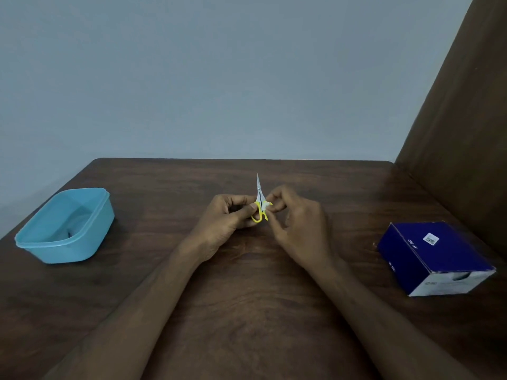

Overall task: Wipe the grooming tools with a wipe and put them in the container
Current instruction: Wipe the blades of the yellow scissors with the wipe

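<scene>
While the yellow-handled scissors (259, 202) are held upright above the tabletop (247, 283) by the curled left hand (229, 215), a small white wipe (265, 205) is pinched against them by the right hand (290, 218), well apart from the blue container (65, 226).

Small yellow scissors (259, 204) are held up over the brown tabletop (247, 297) with the blades pointing away, gripped by the left hand (223, 220). A little white wipe (265, 206) is pinched against the handles by the right hand (295, 223). A blue container (41, 246) is seen far left, and a dark blue box (439, 256) far right.
</scene>
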`<state>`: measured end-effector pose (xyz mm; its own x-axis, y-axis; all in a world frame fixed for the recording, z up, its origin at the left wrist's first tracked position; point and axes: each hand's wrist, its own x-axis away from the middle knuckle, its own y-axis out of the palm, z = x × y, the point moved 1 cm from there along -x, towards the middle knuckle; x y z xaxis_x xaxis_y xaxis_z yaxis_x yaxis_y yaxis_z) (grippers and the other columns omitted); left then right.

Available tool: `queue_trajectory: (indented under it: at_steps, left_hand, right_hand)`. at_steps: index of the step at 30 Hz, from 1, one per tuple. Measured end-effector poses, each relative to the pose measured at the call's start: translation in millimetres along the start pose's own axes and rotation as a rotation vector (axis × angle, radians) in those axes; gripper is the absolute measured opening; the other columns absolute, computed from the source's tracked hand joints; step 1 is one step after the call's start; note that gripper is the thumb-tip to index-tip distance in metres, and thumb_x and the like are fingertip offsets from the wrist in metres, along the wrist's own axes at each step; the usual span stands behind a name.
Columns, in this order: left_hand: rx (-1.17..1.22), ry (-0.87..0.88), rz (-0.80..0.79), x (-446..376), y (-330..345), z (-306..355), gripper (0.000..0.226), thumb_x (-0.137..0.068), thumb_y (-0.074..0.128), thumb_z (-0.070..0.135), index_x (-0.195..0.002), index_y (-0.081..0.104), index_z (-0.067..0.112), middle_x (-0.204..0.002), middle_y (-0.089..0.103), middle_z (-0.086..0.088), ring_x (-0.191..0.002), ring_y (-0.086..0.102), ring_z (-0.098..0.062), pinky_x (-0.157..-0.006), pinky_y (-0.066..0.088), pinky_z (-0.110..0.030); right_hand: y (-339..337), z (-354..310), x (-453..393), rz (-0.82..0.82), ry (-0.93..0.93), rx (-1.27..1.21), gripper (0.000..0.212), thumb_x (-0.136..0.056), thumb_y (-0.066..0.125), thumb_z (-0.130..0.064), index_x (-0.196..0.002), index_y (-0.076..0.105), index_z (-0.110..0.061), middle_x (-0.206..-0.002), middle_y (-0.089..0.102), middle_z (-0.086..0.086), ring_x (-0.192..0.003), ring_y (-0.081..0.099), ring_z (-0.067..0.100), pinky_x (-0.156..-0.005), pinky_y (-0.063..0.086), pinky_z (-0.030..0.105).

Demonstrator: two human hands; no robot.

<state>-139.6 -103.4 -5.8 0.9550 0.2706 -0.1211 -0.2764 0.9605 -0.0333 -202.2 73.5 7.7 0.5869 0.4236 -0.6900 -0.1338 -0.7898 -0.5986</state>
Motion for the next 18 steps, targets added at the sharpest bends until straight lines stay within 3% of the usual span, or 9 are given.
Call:
queue_trajectory:
  at_steps: [2,6,9,11,15,18]
  left_hand:
    - [0.008,-0.001,0.009,0.5,0.2,0.0,0.018,-0.105,0.064,0.01,-0.109,0.082,0.009,-0.089,0.076,-0.004,-0.088,0.07,-0.007,-0.082,0.061,-0.022]
    - [-0.019,-0.01,0.017,1.6,2.5,0.1,0.017,-0.104,0.066,0.008,-0.112,0.081,0.005,-0.094,0.077,-0.013,-0.088,0.071,-0.011,-0.083,0.061,-0.022]
    - [-0.048,-0.003,0.051,1.4,2.2,-0.9,0.018,-0.103,0.068,0.009,-0.113,0.083,0.011,-0.104,0.08,-0.021,-0.091,0.072,-0.014,-0.087,0.062,-0.026]
    - [-0.043,-0.005,0.073,1.5,2.1,-0.4,0.019,-0.103,0.068,0.009,-0.115,0.083,0.012,-0.106,0.08,-0.022,-0.093,0.073,-0.015,-0.089,0.062,-0.027]
    - [-0.003,-0.019,0.118,1.8,3.3,2.1,0.017,-0.103,0.068,0.007,-0.114,0.081,0.007,-0.11,0.077,-0.025,-0.097,0.075,-0.019,-0.09,0.064,-0.029]
    - [0.032,-0.024,0.146,2.6,2.2,4.2,0.015,-0.102,0.069,0.006,-0.112,0.08,0.005,-0.107,0.078,-0.023,-0.095,0.075,-0.018,-0.087,0.065,-0.029]
  right_hand:
    - [0.6,-1.6,0.3,-0.064,0.025,0.005,0.025,-0.087,0.078,-0.028,-0.104,0.061,-0.035,-0.085,0.07,-0.022,-0.058,0.047,-0.014,-0.057,0.036,0.019]
    - [0.6,4.0,0.6,-0.144,0.12,-0.051,0.028,-0.083,0.077,-0.027,-0.103,0.059,-0.036,-0.082,0.072,-0.023,-0.058,0.055,-0.006,-0.06,0.05,0.029]
    - [4.6,7.3,-2.1,-0.162,0.265,-0.398,0.031,-0.083,0.078,-0.015,-0.103,0.061,-0.032,-0.078,0.075,-0.01,-0.05,0.062,0.01,-0.06,0.054,0.034]
    - [6.8,9.7,-6.0,-0.084,0.398,-0.621,0.033,-0.086,0.079,-0.006,-0.103,0.061,-0.029,-0.08,0.077,-0.001,-0.048,0.064,0.016,-0.058,0.054,0.04]
    - [8.3,18.0,-8.5,0.131,0.531,-0.68,0.03,-0.087,0.086,-0.019,-0.101,0.062,-0.031,-0.084,0.08,-0.002,-0.07,0.074,0.016,-0.071,0.056,0.041]
    - [12.9,14.3,-5.3,0.088,0.572,-0.756,0.032,-0.089,0.084,-0.012,-0.107,0.062,-0.026,-0.083,0.081,-0.001,-0.082,0.076,0.016,-0.084,0.06,0.046]
